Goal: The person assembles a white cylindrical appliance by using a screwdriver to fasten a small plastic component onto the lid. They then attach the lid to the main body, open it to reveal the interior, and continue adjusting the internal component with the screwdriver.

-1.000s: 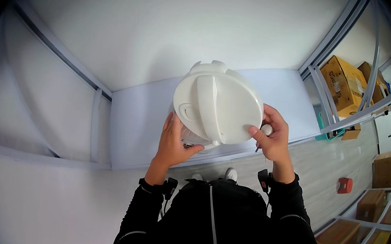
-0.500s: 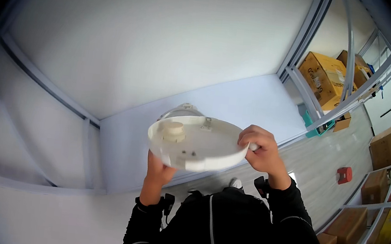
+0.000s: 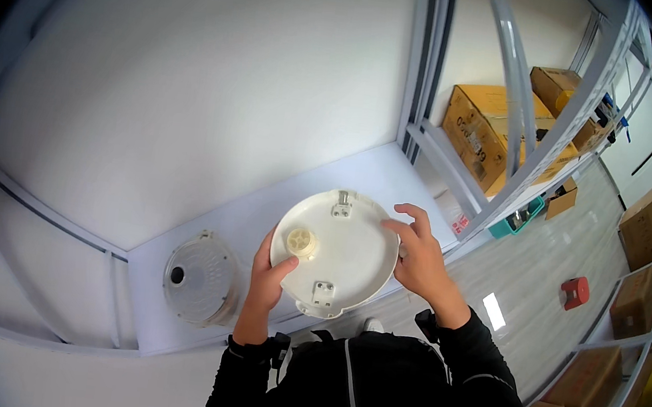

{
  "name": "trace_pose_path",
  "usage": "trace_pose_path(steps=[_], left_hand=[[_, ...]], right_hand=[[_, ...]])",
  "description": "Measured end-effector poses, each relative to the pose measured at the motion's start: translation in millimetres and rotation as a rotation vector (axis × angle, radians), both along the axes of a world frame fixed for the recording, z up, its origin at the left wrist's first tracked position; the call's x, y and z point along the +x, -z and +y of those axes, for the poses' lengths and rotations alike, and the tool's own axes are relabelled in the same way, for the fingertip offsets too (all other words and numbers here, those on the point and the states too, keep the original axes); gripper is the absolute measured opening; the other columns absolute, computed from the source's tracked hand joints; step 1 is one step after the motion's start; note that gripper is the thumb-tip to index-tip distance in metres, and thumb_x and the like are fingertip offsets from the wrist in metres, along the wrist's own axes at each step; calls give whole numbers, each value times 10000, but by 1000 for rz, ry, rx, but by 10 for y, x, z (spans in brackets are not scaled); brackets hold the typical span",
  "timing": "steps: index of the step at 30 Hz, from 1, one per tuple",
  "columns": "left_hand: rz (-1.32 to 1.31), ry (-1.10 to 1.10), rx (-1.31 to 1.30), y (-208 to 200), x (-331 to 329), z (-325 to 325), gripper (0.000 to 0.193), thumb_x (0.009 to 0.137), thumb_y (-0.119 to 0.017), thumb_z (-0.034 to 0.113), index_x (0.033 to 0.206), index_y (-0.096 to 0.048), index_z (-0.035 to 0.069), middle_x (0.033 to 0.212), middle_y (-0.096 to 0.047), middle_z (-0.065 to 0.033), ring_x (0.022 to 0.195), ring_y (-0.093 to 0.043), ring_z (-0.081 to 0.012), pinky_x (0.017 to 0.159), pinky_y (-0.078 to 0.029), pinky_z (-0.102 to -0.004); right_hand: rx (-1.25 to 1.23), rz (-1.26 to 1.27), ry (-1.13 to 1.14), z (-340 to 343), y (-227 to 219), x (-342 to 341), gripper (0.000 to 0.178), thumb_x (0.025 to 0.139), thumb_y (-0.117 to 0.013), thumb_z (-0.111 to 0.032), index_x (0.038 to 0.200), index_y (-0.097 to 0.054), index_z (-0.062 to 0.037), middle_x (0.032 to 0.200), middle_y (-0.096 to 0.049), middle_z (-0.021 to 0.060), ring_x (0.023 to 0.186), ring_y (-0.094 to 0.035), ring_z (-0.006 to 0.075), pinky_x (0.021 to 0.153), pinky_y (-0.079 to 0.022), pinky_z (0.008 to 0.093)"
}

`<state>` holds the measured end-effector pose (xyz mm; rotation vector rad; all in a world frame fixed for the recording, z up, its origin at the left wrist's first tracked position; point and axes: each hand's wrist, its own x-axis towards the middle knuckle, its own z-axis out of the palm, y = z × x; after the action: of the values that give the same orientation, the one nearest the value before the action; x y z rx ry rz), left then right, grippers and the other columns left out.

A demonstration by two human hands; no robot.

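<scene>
A round white plastic lid (image 3: 351, 263) is held up over the bench, its shallow inner side facing me. Inside it are a cream round knob-like hub (image 3: 301, 242) and two small hinge-like metal brackets. My left hand (image 3: 268, 277) is closed on its left edge, thumb over the rim near the hub. At the right edge is my right hand (image 3: 421, 254), one fingertip over the rim and another finger raised; part of its grip is hidden. A round translucent housing (image 3: 201, 278) with a black round spot lies on the bench, left of my left hand.
The pale bench (image 3: 159, 329) runs along a white wall panel between metal frame posts. Cardboard boxes (image 3: 495, 134) stand on a rack at the right, above a teal basket (image 3: 519, 217). Shelves with cartons (image 3: 579, 385) line the far right, and a red object (image 3: 575, 292) lies on the floor.
The lid has tipped from nearly edge-on to face me. My left hand has come up onto its left rim, and my right fingers have loosened. The housing now shows fully.
</scene>
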<state>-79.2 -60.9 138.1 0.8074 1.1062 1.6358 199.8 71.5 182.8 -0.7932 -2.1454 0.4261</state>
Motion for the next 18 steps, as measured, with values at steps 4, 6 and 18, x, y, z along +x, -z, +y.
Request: trace_pose_path(steps=[4,6,18], left_hand=[[4,-61,-54,486,352,375,758,933,-604,-74,1658,-388,-31,1547,-590,-166,1387,-618,-265,1159,-507,-395],[68,-120,-56,676,494,510,751,945,-597,-72,1663,-379,-35,1549,-590,-168,1385,-619,-260,1157,-507,-390],[-43,-329,-240,1484,631,672,743,985,-614,-29,1691,-383,4,1557,-608,-169,1337,-645,-229,1094,-536,-348]], right_hand=[[-157,-40,11,407,191,458,658,809,-729,98,1416,-613,-128,1267,-674,116,765,-681,302,740,-586,417],[-271,59,-36,580,235,633,635,831,-694,105,1425,-594,-96,1178,-693,128,790,-696,284,780,-591,400],[-161,239,-245,935,258,780,137,846,-575,22,906,-694,-11,844,-737,67,782,-688,131,635,-523,289]])
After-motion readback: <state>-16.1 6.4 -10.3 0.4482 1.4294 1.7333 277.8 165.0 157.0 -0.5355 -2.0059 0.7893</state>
